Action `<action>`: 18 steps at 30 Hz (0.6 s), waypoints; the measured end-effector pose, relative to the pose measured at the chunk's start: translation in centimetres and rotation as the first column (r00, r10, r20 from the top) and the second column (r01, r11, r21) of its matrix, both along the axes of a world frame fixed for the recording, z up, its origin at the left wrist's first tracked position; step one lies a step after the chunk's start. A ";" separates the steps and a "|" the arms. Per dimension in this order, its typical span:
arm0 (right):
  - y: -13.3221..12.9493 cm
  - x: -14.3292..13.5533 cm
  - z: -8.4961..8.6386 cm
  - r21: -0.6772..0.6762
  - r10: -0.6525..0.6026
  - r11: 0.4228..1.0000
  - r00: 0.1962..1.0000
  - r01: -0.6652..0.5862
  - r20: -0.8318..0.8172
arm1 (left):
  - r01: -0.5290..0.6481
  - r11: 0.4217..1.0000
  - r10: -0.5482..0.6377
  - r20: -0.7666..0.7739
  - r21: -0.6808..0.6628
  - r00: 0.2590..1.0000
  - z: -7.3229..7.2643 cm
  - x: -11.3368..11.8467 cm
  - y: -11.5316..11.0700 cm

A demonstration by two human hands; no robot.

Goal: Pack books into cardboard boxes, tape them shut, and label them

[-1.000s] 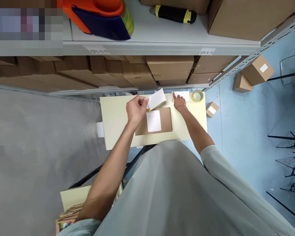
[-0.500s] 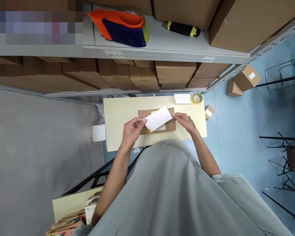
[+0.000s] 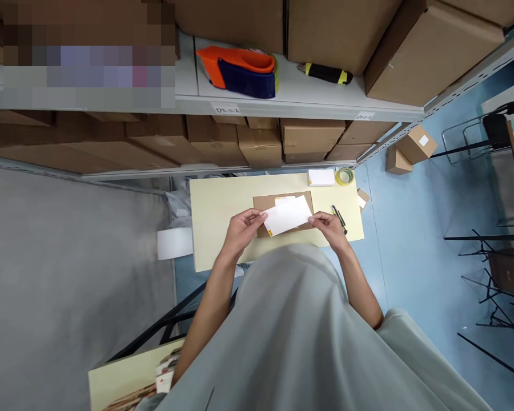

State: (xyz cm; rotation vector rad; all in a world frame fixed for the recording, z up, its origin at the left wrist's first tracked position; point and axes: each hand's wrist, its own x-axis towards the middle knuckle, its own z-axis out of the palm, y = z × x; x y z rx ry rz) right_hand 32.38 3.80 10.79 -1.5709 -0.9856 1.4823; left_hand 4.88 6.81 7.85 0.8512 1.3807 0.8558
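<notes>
A white sheet with a small yellow mark at its lower left corner is held up between both hands. My left hand pinches its left end between thumb and fingers. At the right end, the thumb and fingers of my right hand are closed on its edge. Beneath the sheet lies a flat brown cardboard piece, with another white label on it, partly covered.
On the pale yellow table are a white stack, a tape roll and a cutter beside my right hand. Above, a shelf holds an orange-blue tape dispenser, another cutter and boxes.
My right hand has closed on the sheet's right end, and the sheet has turned to lie more level. The view has shifted, and the cutter on the table shows more fully.
</notes>
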 end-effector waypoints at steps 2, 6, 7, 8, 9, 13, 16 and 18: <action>-0.3 -0.5 0.4 0.031 0.023 0.999 0.999 -0.022 -0.026 | 0.023 1.000 -0.023 -0.002 -0.005 1.000 -0.3 -0.4 0.0; -1.0 -2.1 0.9 0.088 0.097 0.991 0.995 -0.096 0.002 | 0.037 0.999 -0.038 -0.061 -0.011 0.997 -1.1 -1.0 0.3; -1.0 -2.4 0.9 0.093 0.086 0.992 0.995 -0.090 0.050 | 0.030 1.000 -0.031 -0.076 -0.007 0.997 -1.3 -1.2 0.4; -1.1 -2.6 0.8 0.094 0.065 0.993 0.993 -0.074 0.095 | 0.024 1.000 -0.024 -0.084 -0.001 0.996 -1.4 -1.3 0.4; -1.1 -2.8 0.8 0.091 0.042 0.994 0.992 -0.054 0.122 | 0.020 1.000 -0.020 -0.081 0.004 0.997 -1.4 -1.5 0.3; -0.9 -2.9 0.3 0.064 -0.009 0.998 0.998 0.005 0.064 | 0.040 0.999 -0.040 0.000 0.000 0.999 -1.0 -2.4 -0.2; -0.9 -3.0 0.2 0.058 -0.033 0.998 0.995 0.028 0.099 | 0.037 0.999 -0.037 0.031 -0.023 0.999 -1.1 -3.0 -0.6; -0.9 -3.2 0.2 0.062 -0.027 0.998 0.993 0.020 0.118 | 0.020 0.999 -0.018 0.037 -0.051 0.999 -1.3 -3.3 -0.8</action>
